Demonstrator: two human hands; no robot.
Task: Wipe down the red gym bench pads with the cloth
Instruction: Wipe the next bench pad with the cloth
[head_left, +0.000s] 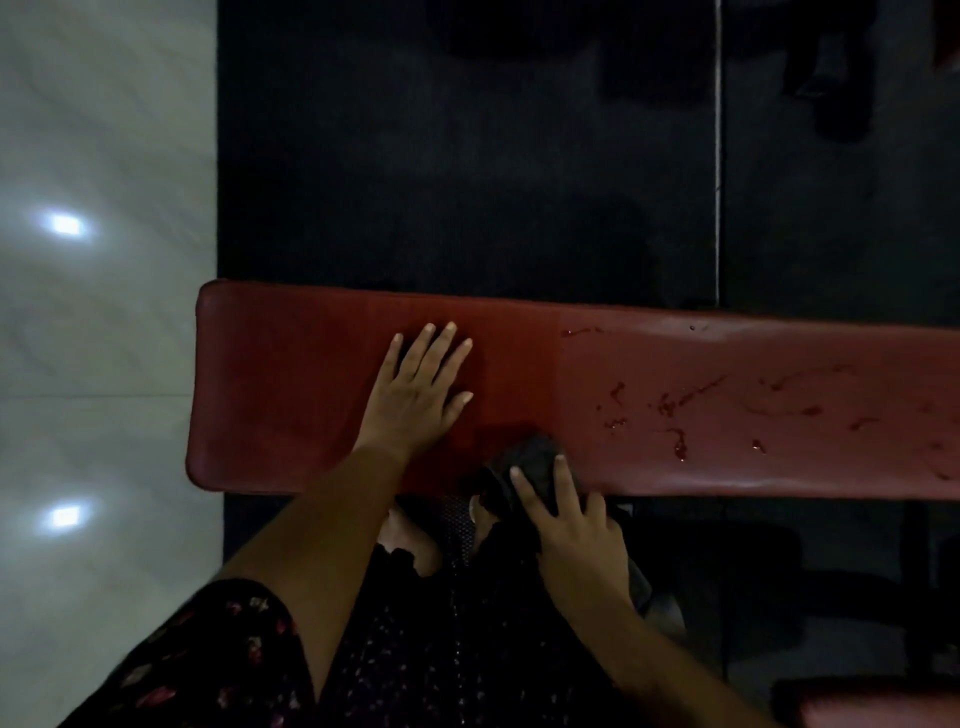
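A long red bench pad (291, 395) runs across the view from left to right. Its right part (753, 410) shows wet streaks and drops. My left hand (415, 389) lies flat on the pad with the fingers spread. My right hand (571, 525) is at the pad's near edge and grips a dark cloth (530, 462), which is bunched under the fingers and hangs partly over the edge. The lower part of the cloth is lost in shadow.
Black rubber matting (467, 182) covers the floor beyond the bench. A pale glossy tiled floor (104, 312) lies to the left. Dark gym equipment (831, 78) stands at the back right. Another red pad's corner (883, 706) shows at the bottom right. My foot (410, 540) is under the bench edge.
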